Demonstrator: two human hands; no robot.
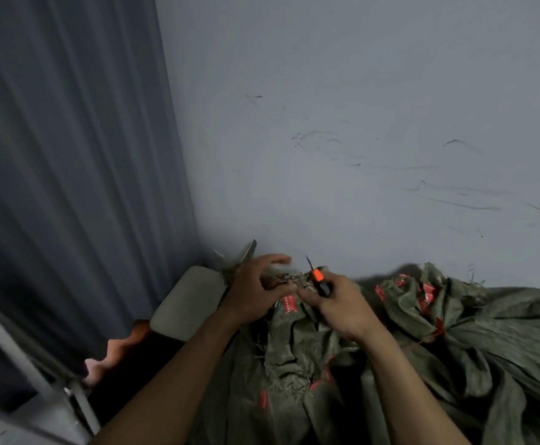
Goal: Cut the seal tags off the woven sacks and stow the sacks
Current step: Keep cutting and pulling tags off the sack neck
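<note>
Left hand (256, 289) on frayed woven sack (294, 351)

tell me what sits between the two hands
Head view: the frayed, bunched neck of the woven sack, gripped by the left hand, fills the gap to the right hand holding the cutter; a red seal tag sits below.

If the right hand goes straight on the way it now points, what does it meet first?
Most likely the frayed sack neck that the left hand grips, just ahead of the cutter; depth is unclear.
</note>
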